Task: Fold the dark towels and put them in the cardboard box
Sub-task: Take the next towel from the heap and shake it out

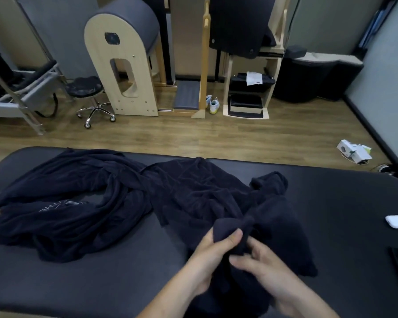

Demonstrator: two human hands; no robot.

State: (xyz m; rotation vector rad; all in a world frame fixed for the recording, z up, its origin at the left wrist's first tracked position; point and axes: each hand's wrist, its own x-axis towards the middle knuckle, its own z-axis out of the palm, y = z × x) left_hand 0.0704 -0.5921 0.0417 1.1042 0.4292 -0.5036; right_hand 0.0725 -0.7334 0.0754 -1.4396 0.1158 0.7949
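On the black padded table (124, 283), the left hand (213, 253) pinches a bunched fold of a dark towel (218, 198), and the right hand (264, 269) grasps the same towel just beside it. A second dark towel (62, 203) lies crumpled on the table's left part, touching the first. A small white case (396, 221) sits near the table's right edge.

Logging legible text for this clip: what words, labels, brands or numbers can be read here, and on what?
"THE": pale letters, seen upside down, on the left towel; more letters follow but are lost in the folds.
Box on the floor: printing too small to read.
White paper on the shelf: dark mark at one corner, unreadable.
White case on the table: no text visible.
Towel in both hands: no text visible.
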